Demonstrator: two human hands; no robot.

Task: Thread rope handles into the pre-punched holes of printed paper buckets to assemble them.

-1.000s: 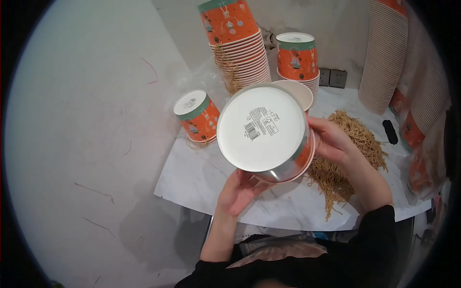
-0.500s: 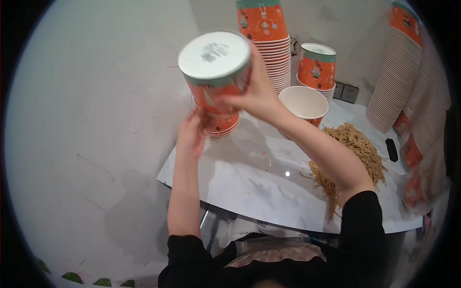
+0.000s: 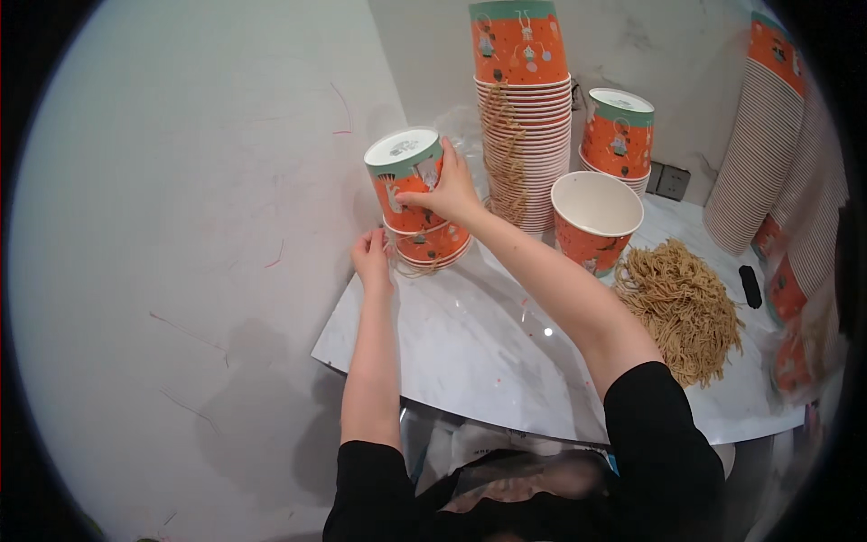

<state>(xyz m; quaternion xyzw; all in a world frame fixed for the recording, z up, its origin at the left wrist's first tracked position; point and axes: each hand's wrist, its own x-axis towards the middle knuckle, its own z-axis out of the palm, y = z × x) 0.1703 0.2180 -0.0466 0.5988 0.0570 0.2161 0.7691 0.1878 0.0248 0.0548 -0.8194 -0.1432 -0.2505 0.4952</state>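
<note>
My right hand [image 3: 453,191] grips an upside-down orange paper bucket [image 3: 388,185] with a green band and white base, thumb on its front, fingers round its far side. It sits over a short stack of matching upside-down buckets [image 3: 435,246] at the table's left end. My left hand [image 3: 370,260] is closed in a pinch at the stack's left side. A thin tan string [image 3: 417,272] runs from those fingertips along the stack's lower front; its far end is hidden.
A tall bucket stack [image 3: 526,154] with tan strands down its side stands behind. To its right are a shorter stack [image 3: 616,144], an upright bucket [image 3: 598,206], a tan string pile [image 3: 682,312] and a black object [image 3: 750,286]. Wrapped stacks [image 3: 754,154] stand far right. A wall borders the left.
My right hand has lowered the bucket from the air onto the short stack. My left hand has come down beside the stack. The view has shifted slightly.
</note>
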